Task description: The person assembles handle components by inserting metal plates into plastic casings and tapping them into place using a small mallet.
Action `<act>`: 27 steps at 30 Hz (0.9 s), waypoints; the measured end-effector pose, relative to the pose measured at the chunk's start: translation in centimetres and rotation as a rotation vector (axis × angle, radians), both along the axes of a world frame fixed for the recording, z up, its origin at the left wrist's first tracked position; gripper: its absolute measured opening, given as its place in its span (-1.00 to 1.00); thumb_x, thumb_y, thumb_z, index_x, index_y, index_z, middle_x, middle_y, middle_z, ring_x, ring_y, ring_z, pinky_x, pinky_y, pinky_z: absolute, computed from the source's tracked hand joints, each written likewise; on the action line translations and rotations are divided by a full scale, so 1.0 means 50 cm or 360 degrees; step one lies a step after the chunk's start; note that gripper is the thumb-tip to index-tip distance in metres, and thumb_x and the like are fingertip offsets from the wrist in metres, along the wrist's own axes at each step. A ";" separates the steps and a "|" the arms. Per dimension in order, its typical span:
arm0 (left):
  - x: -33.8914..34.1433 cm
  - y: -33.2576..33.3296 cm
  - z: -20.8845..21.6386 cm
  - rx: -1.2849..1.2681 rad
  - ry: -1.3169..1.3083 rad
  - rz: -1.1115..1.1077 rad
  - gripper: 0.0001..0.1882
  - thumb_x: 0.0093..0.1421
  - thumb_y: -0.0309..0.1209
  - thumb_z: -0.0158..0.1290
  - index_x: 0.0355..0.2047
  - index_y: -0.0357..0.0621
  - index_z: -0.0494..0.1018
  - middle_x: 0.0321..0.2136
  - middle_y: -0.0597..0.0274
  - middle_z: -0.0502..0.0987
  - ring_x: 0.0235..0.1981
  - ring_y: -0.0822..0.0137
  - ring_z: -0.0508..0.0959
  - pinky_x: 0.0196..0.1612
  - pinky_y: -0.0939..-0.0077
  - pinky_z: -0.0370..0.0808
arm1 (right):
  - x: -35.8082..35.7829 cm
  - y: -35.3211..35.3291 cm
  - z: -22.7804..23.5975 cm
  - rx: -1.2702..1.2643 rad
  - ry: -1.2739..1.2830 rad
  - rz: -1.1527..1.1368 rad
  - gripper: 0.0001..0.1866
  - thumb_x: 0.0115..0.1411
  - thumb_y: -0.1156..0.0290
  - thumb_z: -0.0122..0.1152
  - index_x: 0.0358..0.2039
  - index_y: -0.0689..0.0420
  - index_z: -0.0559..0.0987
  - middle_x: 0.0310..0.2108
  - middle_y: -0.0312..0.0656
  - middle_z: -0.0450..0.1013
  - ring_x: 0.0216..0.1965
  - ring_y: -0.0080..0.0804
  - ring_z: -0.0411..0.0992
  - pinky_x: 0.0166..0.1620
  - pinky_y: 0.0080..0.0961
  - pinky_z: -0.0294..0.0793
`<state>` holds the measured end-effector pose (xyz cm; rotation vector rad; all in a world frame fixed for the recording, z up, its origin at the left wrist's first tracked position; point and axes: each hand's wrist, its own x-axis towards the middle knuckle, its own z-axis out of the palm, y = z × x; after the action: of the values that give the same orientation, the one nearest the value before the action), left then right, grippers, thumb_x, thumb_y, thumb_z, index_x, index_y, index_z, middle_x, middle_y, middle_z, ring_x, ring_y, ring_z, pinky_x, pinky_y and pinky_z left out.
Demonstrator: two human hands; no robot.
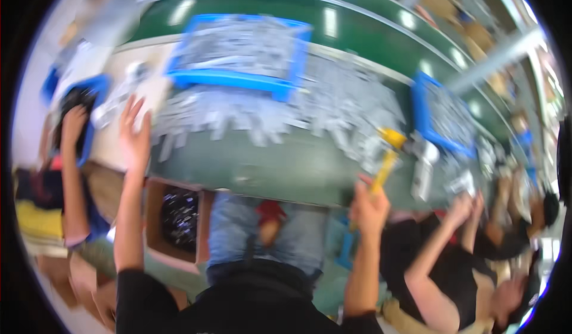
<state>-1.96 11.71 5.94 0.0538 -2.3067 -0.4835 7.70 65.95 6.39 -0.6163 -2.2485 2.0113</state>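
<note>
My left hand (134, 133) is raised over the left end of the green worktable, fingers apart and holding nothing. Beside it lies a wide heap of thin grey-white strips (250, 111), blurred by motion. My right hand (368, 206) is closed round the handle of a yellow hammer-like tool (386, 168) near the table's front edge. The tool tilts away from me, its yellow head up by the right end of the heap. Blur hides its exact kind. A blue tray (229, 79) full of similar strips sits behind the heap.
To the right stand another blue tray (423, 111) of strips and a white handheld device (423, 170). Co-workers' hands (460, 209) work there. At left, another person's hand (74, 119) reaches into a blue bin (88, 146). A carton (153, 215) of dark pieces stands below my left forearm.
</note>
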 end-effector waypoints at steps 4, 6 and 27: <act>0.074 0.220 0.040 0.0278 -0.0381 -0.0402 -0.63 0.27 -0.56 0.21 0.10 -0.13 0.64 0.37 0.03 0.42 0.41 0.00 0.37 0.45 0.12 0.24 | 0.016 0.088 0.015 0.1777 0.0756 -0.0217 -0.75 0.32 0.50 0.30 0.00 0.15 0.71 0.10 -0.04 0.44 -0.25 -0.29 0.59 -0.25 -0.46 0.56; 0.067 0.284 0.022 0.0324 -0.0378 -0.0569 -0.62 0.24 -0.59 0.22 0.08 -0.13 0.65 0.39 0.04 0.40 0.44 -0.01 0.32 0.48 0.08 0.18 | 0.038 0.126 0.057 0.1654 0.0424 -0.0482 -0.70 0.26 0.54 0.26 -0.01 0.09 0.73 0.41 0.15 0.26 0.13 0.04 0.56 0.04 -0.26 0.57; 0.138 0.505 0.040 0.0553 -0.0358 -0.1495 0.22 -0.07 -0.16 0.60 0.52 0.08 0.11 0.54 -0.23 -0.05 0.48 -0.20 0.19 0.40 -0.03 0.31 | 0.094 -0.034 0.129 -0.0822 0.0181 0.0149 -0.69 0.50 0.35 0.15 0.14 0.25 0.47 -0.27 -0.03 0.60 -0.75 -0.74 0.17 -0.72 -0.70 0.10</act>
<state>4.93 36.97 7.92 -0.8747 -2.3219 -1.3951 12.38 64.25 12.85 -0.4125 -1.7221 2.6194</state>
